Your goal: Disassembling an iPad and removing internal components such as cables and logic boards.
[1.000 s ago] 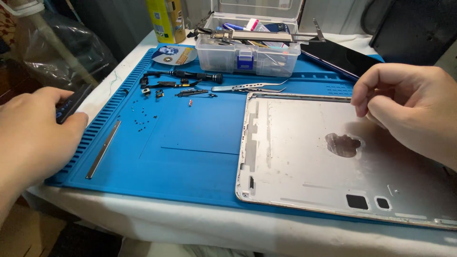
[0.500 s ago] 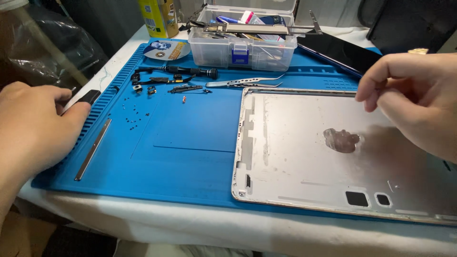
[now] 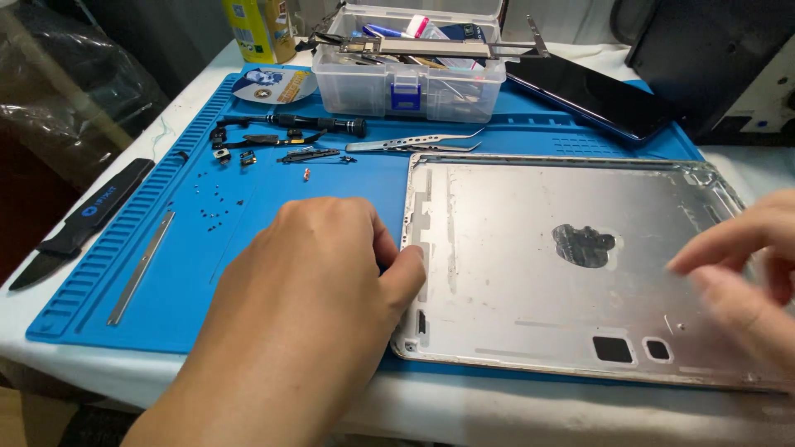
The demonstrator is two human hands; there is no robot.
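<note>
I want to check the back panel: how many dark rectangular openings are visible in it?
2. A larger rectangular opening and a smaller one beside it, near the silver shell's front edge. The right hand may hide others.

Bare mat (image 3: 248, 273) lies open at near left. Far off, the parts box (image 3: 410, 79), tweezers (image 3: 414, 145) and loose screws (image 3: 217, 203) crowd the way; the shell (image 3: 538, 323) fills the right.

Left hand (image 3: 319, 298): bare, no glove, no ring or watch showing; wrist and forearm uncovered to the frame edge.
Right hand (image 3: 745, 281): bare, blurred, no glove or ring to be seen; no sleeve in view.
</note>
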